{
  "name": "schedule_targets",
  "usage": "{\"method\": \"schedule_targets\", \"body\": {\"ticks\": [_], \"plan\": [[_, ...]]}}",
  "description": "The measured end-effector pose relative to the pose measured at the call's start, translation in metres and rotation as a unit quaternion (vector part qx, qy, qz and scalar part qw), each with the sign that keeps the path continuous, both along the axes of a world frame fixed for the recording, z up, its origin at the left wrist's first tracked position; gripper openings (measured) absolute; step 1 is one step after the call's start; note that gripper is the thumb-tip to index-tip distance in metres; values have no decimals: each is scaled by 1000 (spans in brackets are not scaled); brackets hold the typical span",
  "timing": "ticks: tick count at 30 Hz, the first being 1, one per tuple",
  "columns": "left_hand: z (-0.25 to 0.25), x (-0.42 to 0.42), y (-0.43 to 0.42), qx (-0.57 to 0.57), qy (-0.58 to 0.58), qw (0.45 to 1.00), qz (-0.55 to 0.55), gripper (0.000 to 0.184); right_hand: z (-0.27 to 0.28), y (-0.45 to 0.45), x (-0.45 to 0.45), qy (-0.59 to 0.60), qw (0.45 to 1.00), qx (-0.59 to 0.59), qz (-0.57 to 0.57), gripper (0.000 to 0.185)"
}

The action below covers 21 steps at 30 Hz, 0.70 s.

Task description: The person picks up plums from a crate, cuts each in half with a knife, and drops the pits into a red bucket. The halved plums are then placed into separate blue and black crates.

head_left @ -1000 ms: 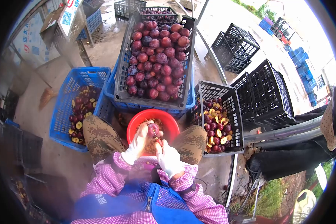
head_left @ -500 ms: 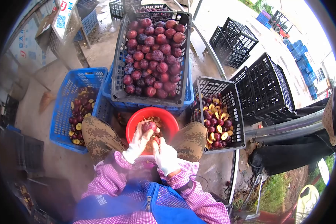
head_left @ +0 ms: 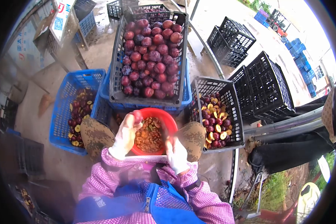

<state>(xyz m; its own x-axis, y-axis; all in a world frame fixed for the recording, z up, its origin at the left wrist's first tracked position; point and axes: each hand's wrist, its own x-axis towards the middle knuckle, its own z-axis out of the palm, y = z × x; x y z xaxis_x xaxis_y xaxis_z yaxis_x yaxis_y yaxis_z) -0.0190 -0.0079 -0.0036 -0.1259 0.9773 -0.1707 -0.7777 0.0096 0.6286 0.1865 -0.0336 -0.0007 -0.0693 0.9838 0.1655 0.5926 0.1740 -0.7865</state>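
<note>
My left hand (head_left: 124, 136), in a white glove, grips a plum (head_left: 137, 116) above the left side of the red bowl (head_left: 170, 121). Plum pits (head_left: 149, 138) with wet orange flesh lie in that bowl, which stands between my knees. Also white-gloved, my right hand (head_left: 176, 155) is at the bowl's right rim with its fingers drawn together. Motion blurs its fingertips, and what they hold cannot be made out. Beyond the bowl, a black crate (head_left: 117, 71) full of whole plums (head_left: 153, 56) rests on a blue crate (head_left: 188, 98).
A blue basket (head_left: 58, 123) on the left and a black crate (head_left: 239, 128) on the right contain cut plums. Stacked black crates (head_left: 263, 86) stand farther right, near a metal rail (head_left: 283, 125) and a person's dark-clothed leg (head_left: 287, 156). A forklift (head_left: 278, 22) is in the distance.
My hands have moved apart from above the bowl: the left up and leftward with the plum, the right toward the right rim. The pits in the bowl are now more exposed.
</note>
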Motion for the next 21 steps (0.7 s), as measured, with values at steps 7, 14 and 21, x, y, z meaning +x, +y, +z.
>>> {"method": "schedule_targets", "body": {"ticks": [7,14,21], "plan": [[26,64,-26,57,571,818,-49,23,9,36,-50,371,917,-129,-64,25],[-79,60,-36,69,655,750,66,44,-7,36,-46,247,967,44,-44,18],[-58,38,-30,6,-345,843,-413,46,-2,33,-26,162,978,60,118,18]]}}
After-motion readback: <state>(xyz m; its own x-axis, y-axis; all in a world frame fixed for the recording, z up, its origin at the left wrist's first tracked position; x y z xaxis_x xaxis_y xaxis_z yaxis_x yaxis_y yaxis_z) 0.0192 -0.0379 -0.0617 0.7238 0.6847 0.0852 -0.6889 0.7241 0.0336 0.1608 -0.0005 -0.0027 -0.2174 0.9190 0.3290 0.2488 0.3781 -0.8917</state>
